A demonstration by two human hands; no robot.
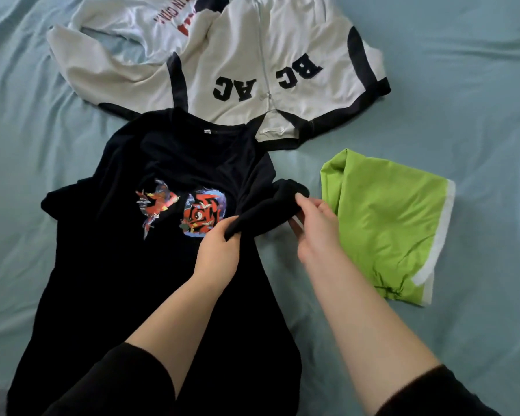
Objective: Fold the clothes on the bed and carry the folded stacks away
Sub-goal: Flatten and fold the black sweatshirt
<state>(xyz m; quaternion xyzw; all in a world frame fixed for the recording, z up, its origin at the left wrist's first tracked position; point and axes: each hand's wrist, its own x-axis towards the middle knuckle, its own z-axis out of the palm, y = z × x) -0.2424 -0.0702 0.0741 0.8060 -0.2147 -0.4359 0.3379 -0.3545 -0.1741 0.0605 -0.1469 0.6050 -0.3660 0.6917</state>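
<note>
A black T-shirt (126,271) with a red and blue print lies face up on the bed, collar pointing away from me. Its right sleeve is bunched up between my two hands. My left hand (216,250) grips the sleeve's lower end, and my right hand (315,226) pinches its outer end. A white zip jacket (237,55) with black trim and the letters "BC AC" lies spread out beyond the T-shirt. To the right rests a folded green garment (388,223) with white edging.
A pale blue sheet (478,85) covers the bed, wrinkled at the left. A white shirt (138,22) with red lettering lies under the jacket's upper left part. Black sleeves cover both my forearms near the bottom edge.
</note>
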